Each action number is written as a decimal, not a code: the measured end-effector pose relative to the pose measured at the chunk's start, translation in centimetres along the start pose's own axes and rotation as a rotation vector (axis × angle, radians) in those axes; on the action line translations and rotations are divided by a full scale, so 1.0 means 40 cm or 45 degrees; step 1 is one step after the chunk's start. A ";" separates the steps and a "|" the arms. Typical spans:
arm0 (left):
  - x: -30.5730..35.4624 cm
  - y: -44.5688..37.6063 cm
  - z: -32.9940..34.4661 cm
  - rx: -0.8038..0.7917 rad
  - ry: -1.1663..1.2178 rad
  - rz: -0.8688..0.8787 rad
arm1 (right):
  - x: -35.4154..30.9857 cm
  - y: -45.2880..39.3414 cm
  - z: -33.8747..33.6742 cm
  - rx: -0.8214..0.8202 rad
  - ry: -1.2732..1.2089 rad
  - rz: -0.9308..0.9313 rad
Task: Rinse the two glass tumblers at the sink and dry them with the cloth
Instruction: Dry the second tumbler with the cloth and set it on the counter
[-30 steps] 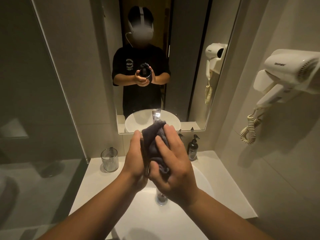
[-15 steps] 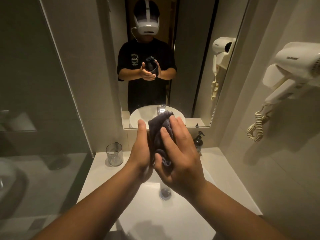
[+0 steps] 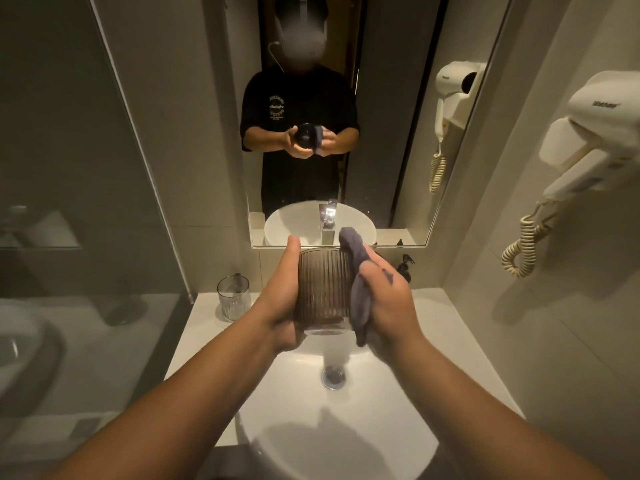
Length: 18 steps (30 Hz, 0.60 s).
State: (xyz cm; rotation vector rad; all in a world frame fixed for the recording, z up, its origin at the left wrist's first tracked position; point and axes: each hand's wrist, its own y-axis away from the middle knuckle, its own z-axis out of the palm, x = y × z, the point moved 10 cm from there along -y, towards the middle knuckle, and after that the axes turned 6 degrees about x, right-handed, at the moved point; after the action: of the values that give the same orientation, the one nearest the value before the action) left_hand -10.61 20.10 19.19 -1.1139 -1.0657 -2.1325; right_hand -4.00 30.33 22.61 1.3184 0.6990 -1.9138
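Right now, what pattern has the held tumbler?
Vertical ribs on the tumbler, seen in the head view.

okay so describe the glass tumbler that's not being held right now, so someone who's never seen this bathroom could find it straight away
Start at the white basin below the mirror, then look along the white counter to its far left corner, beside the glass shower partition. The tumbler stands there upright and alone, clear and ribbed. Unlike the other tumbler, no hands or cloth touch it.
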 end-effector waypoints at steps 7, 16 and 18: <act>-0.062 -0.029 -0.078 0.041 0.325 -0.216 | 0.107 -0.018 -0.138 0.178 -0.441 0.571; -0.094 -0.062 -0.070 0.124 0.414 -0.219 | -0.063 0.041 -0.029 -0.013 0.706 -0.352; -0.084 -0.063 -0.065 0.119 0.425 -0.185 | -0.103 0.087 0.040 -0.134 1.081 -0.808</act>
State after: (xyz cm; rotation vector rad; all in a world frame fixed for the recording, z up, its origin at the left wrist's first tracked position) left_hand -11.76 19.64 14.44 -0.6244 -1.0997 -2.2535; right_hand -1.17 28.01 26.87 2.0130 1.7819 -1.6485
